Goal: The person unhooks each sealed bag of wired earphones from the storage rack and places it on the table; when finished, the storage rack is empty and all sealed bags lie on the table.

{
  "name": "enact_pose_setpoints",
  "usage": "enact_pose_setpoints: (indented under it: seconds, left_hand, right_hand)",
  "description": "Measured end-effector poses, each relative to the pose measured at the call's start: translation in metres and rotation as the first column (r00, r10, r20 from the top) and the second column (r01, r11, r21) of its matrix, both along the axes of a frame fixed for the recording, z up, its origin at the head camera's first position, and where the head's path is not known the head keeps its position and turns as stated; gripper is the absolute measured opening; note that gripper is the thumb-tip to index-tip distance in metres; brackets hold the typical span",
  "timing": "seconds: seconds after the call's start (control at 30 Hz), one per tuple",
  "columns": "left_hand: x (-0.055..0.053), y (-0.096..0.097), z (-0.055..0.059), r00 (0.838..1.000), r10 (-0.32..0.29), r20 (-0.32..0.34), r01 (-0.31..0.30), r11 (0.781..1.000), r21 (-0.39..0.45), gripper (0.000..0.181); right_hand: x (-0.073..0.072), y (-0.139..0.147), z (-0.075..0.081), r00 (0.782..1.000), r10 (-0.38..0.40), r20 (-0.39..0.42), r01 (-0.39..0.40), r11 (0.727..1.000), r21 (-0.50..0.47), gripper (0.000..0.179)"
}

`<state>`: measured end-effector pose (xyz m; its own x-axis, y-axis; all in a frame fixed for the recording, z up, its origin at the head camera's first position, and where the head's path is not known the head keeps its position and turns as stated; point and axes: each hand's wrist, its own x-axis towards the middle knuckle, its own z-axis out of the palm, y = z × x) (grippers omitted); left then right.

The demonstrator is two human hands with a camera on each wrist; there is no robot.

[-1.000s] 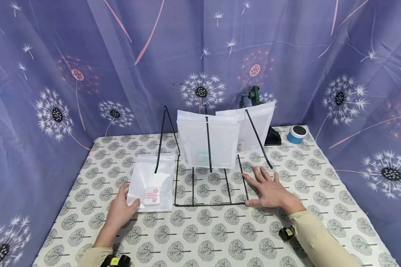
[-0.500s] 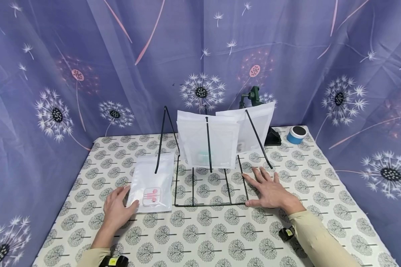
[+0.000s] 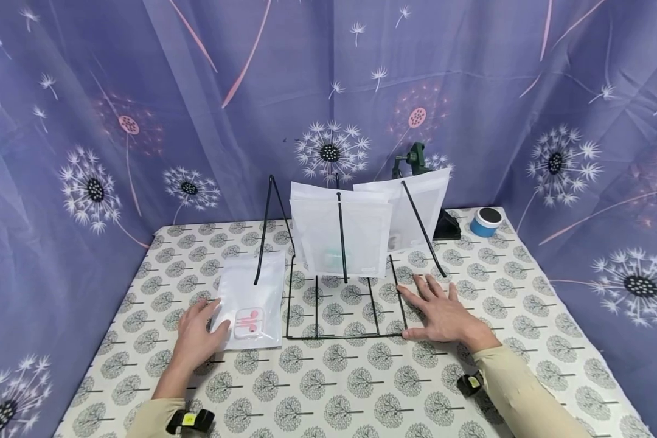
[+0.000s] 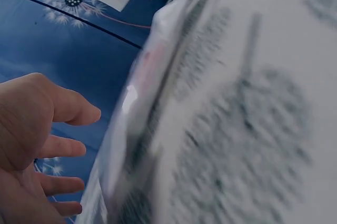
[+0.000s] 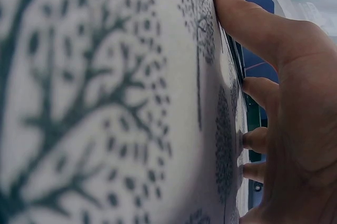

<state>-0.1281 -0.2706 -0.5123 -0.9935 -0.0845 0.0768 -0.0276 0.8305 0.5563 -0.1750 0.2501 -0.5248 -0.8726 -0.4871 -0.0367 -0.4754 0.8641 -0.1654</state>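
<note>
A frosted zip bag (image 3: 252, 277) lies at the left side of the black wire rack (image 3: 334, 336), overlapped by one of its bent wires. Inside it shows a clear square case with pink earphones (image 3: 249, 323). My left hand (image 3: 197, 334) hovers at the bag's left edge, fingers loosely bent and holding nothing; the left wrist view shows the hand (image 4: 31, 145) beside the bag (image 4: 137, 92). With fingers spread, my right hand (image 3: 440, 313) rests at the rack's front right corner, its thumb and index fingertips at the wire. More white bags (image 3: 317, 231) stand upright between the rack's dividers.
Behind the rack, a dark green and black stand (image 3: 416, 159) is partly hidden by a leaning white bag (image 3: 432, 188). A blue and white round jar (image 3: 485, 222) sits at the back right corner. A purple dandelion curtain (image 3: 252, 121) borders the tree-print tablecloth (image 3: 328, 401).
My left hand has let go of the bag's left edge, drawn away a little, then come back over it. The bag has settled flatter. My right hand has stayed put.
</note>
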Motion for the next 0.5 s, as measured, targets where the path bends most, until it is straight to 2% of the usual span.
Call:
enact_pose_setpoints:
  seconds: [0.17,0.27,0.43,0.5]
  left_hand:
    - [-0.018,0.014,0.008,0.998,-0.038,-0.05,0.04,0.998,0.043,0.059]
    - [-0.027,0.023,0.013,0.99,-0.073,-0.118,0.084,0.993,0.085,0.056]
    - [-0.039,0.039,0.024,0.974,-0.098,-0.202,0.135,0.974,0.182,0.053]
    - [-0.043,0.045,0.028,0.968,-0.103,-0.229,0.158,0.958,0.238,0.053]
  right_hand:
    - [0.0,0.002,-0.002,1.0,-0.001,-0.009,0.001,1.0,-0.011,0.101]
    - [-0.001,0.002,-0.002,1.0,0.0,-0.011,0.0,1.0,-0.015,0.101]
    - [-0.001,0.001,-0.002,1.0,-0.003,-0.004,0.003,1.0,-0.003,0.102]
    - [-0.001,0.001,-0.001,1.0,-0.004,-0.001,0.004,1.0,0.0,0.102]
